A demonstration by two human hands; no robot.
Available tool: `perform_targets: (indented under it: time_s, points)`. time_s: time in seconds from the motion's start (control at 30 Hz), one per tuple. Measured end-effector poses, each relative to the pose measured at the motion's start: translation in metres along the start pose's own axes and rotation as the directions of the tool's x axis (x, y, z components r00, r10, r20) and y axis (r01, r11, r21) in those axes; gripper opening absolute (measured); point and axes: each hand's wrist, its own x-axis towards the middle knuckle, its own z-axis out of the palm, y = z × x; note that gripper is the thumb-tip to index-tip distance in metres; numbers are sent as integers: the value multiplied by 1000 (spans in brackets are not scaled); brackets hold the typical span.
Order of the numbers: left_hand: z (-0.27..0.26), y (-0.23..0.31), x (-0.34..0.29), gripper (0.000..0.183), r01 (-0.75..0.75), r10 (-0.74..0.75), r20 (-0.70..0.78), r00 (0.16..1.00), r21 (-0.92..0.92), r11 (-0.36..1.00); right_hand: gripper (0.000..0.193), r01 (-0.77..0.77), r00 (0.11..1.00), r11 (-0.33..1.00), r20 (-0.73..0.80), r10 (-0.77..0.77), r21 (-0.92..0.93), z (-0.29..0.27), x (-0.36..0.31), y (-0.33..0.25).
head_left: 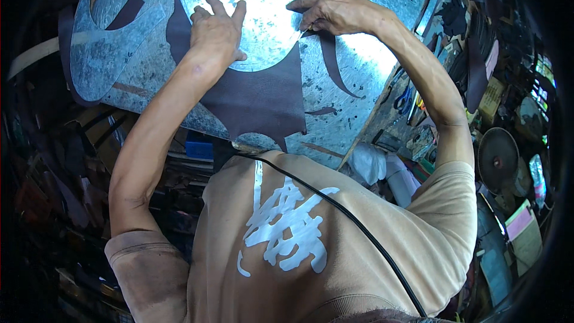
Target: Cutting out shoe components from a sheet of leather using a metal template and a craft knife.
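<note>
A shiny metal template [266, 42] with a rounded lower edge lies on a piece of dark brown leather [257, 101]. My left hand [214, 34] presses flat on the template's left part, fingers spread, holding nothing. At the template's right edge, my right hand [344, 12] is closed with its index finger stretched forward. Between its fingers is a thin, pointed tool [302, 33], mostly hidden, its tip against the edge; I cannot make out its exact kind. A narrow curved leather strip [330, 63] hangs down the board beside my right hand.
The worn metal work surface [359, 78] carries another curved metal template [95, 66] on leather at left, plus a small leather scrap [323, 111]. Beyond the right edge lie blue-handled scissors [404, 101], tools and leather pieces. A round fan [498, 155] stands farther right.
</note>
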Motion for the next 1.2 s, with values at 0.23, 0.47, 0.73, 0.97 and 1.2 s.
perform_targets:
  time_s: [0.23, 0.47, 0.73, 0.97, 1.2]
  points:
    - [-6, 0, 0, 103, 7, -8, 47, 999, 24, 1000, 16, -8, 999, 1000, 46, 7, 19, -1, 5, 6]
    - [-10, -1, 7, 107, 4, -6, 123, 992, 14, 1000, 16, -116, 989, 993, 97, 114, 15, -1, -7, -5]
    - [-6, -3, 10, 111, -82, 78, 73, 994, 62, 995, 50, -704, 476, 432, -76, 876, 564, 85, -80, -195]
    - [-2, -6, 19, 114, -77, 76, 127, 989, -4, 997, 29, -505, 69, -57, 106, 992, 862, 122, -58, -271]
    - [-2, -8, 26, 110, -143, 144, 100, 985, -18, 990, 21, -304, -83, -53, 29, 996, 951, 70, -80, -368]
